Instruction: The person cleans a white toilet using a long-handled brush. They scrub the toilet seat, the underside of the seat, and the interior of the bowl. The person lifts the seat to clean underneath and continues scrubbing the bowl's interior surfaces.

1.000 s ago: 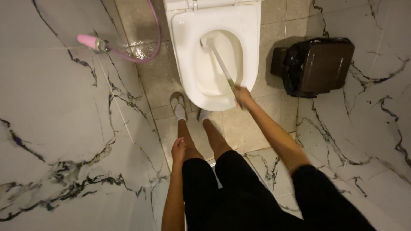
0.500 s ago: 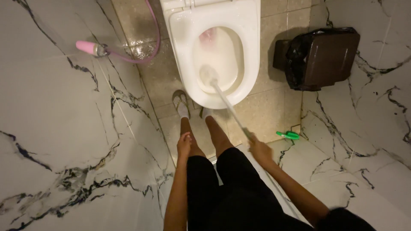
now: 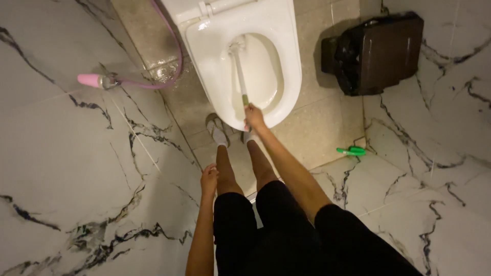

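Right hand clenched on toilet brush handle at toilet bowl front rim; brush head deep inside bowl. Left hand released, resting against thigh, well short of bowl. Scrubbing underway; next stroke needs firm sweeps around inner wall.

one head camera, looking straight down

a single view, worn on the person's head, faces steeply down past the legs to the floor. the toilet sits near the top edge, well below the lens; marble walls crowd in close on both sides. no second view shares the scene.
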